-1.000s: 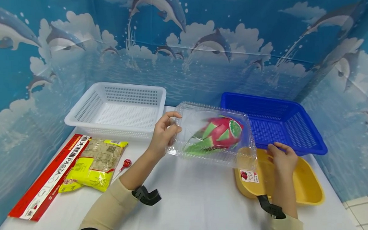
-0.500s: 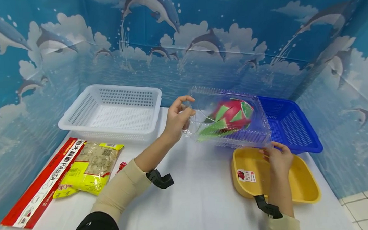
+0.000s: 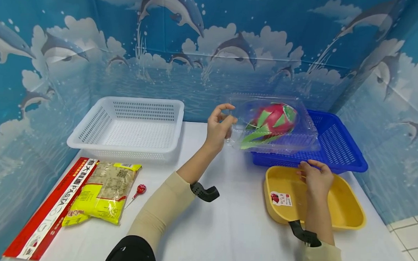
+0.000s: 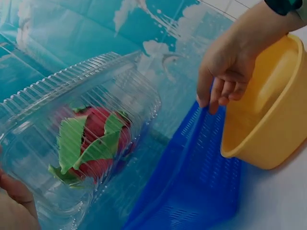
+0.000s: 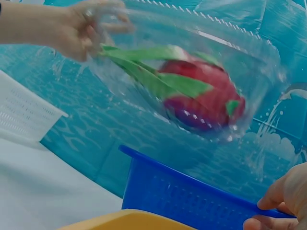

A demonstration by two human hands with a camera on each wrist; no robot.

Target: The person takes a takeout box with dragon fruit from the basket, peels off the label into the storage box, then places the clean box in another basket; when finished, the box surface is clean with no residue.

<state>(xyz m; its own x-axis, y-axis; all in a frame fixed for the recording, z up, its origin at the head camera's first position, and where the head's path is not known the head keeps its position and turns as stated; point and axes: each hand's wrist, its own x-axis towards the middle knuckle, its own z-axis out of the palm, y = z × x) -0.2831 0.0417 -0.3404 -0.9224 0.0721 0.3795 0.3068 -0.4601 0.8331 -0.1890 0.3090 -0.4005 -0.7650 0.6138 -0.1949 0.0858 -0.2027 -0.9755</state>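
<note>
My left hand pinches the left edge of a clear plastic clamshell container. A red and green dragon fruit shows through its walls. The container is held up in the air, overlapping the left part of the blue basket in the head view. My right hand pinches that basket's front rim between thumb and fingers, as the right wrist view shows at the rim. Below this hand stands a yellow tub with a small label, partly hidden by the right forearm.
A white perforated basket stands at the back left. In front of it lie a red and white pasta packet, a yellow bag of food and a red lollipop. A dolphin-print curtain closes off the back and sides.
My left hand has carried the container with the dragon fruit rightward and farther from me, toward the blue basket. The right hand has stayed at the basket's front rim.
</note>
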